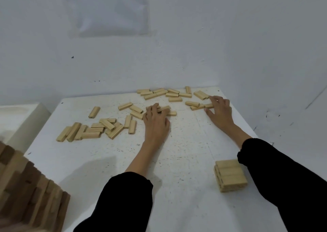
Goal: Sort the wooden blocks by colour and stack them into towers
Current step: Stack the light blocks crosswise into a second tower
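Note:
Several pale wooden blocks lie scattered over the white table (177, 161). One loose heap (95, 129) sits at the left, another group (164, 94) lies at the far edge. My left hand (155, 122) reaches into the middle blocks (163, 109), its fingers curled over a couple of them. My right hand (220, 109) lies with fingers spread on the table, its fingertips touching a block (208, 105) at the right. A short pale tower (230, 175), three blocks wide, stands near my right sleeve.
A tall tower of darker brown blocks (30, 187) rises at the near left corner, blurred. A white box or ledge (21, 118) stands left of the table. The white wall runs close behind the far edge.

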The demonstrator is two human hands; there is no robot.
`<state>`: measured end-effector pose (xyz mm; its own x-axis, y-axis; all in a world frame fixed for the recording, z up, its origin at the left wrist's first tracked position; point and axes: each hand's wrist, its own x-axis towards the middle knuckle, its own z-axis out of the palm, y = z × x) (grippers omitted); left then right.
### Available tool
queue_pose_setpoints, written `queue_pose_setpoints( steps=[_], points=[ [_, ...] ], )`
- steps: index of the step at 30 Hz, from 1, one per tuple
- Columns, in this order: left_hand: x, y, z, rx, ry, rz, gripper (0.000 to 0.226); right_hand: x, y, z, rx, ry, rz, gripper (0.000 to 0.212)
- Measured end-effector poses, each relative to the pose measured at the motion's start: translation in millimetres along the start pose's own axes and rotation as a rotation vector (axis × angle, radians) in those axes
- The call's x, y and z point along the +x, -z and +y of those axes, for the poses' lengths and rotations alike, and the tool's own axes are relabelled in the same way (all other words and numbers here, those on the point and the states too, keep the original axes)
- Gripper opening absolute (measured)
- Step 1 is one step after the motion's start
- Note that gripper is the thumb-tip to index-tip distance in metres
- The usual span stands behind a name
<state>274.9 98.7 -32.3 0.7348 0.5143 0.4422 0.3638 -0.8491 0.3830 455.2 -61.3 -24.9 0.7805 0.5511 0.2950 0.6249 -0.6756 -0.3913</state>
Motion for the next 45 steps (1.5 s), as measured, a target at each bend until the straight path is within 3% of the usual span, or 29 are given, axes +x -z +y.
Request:
queue_pose_setpoints(
  steps=[4, 8, 11, 14, 19, 23, 28, 30, 34, 37, 45],
  points=[
    [1, -2, -1, 0.015, 0.006, 0.011, 0.038, 9, -2, -4, -0.039, 0.016, 0.05, 0.028],
    [0, -4, -2, 0.017, -0.01, 0.035, 0.025, 12, 5, -14, 0.108, -0.016, 0.144, 0.027],
    [0, -6, -4, 0.011, -0.036, 0.062, 0.017, 15, 16, -32, 0.237, 0.04, 0.02, 0.037],
    [0, -7, -4, 0.004, -0.043, 0.075, 0.017, 21, 15, -48, 0.017, 0.084, -0.15, 0.052],
    [-3, -3, -1, -0.005, -0.054, 0.119, 0.017, 17, 16, -62, -0.118, 0.055, -0.126, 0.028],
    [-5, 4, 0, -0.012, -0.069, 0.157, 0.014, -2, 26, -78, 0.055, 0.034, -0.106, 0.025],
    [-25, 26, -1, -0.424, 0.076, 0.107, 0.017, -55, 58, -111, 0.17, 0.057, -0.174, 0.027],
    [-45, 42, -4, -0.464, 0.101, 0.079, 0.018, -83, 66, -121, 0.158, 0.078, -0.201, 0.026],
    [-81, 71, -20, -0.409, 0.165, 0.019, 0.016, -137, 63, -136, 0.139, 0.093, -0.297, 0.026],
    [-103, 94, -27, -0.445, 0.226, -0.02, 0.03, -166, 50, -145, 0.196, 0.053, -0.353, 0.019],
    [-147, 122, -21, -0.131, 0.17, -0.109, 0.019, -212, 45, -149, 0.289, -0.053, -0.259, 0.009]
  ],
)
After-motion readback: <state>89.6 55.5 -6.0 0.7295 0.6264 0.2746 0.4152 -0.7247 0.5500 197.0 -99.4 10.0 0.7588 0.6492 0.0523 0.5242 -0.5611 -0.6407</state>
